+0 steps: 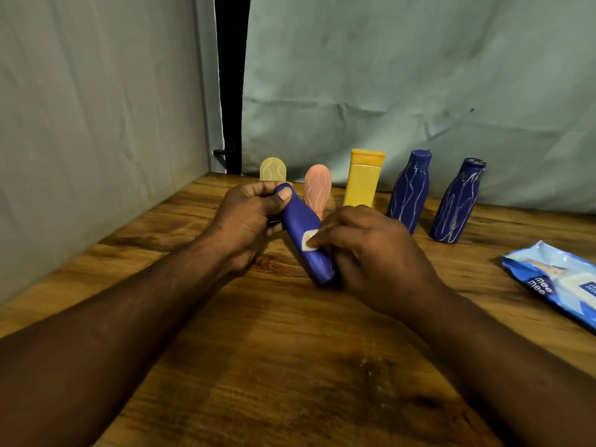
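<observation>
Your left grip (248, 217) is curled tight round the cap end of the blue bottle (301, 221), thumb on top. Your right grip (371, 253) pinches a small white pad (309, 241) against the bottle's side, fingers bent. The bottle's tilted between your hands, base end down by the tabletop (290, 366). Behind it stand a pink bottle (317, 188), a yellow bottle (362, 179) and two scribbled blue bottles (409, 191); a wipes pack (554, 279) lies off right.

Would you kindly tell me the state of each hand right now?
Left hand: grips the blue bottle at its cap end.
Right hand: pinches a small white pad against it.
</observation>
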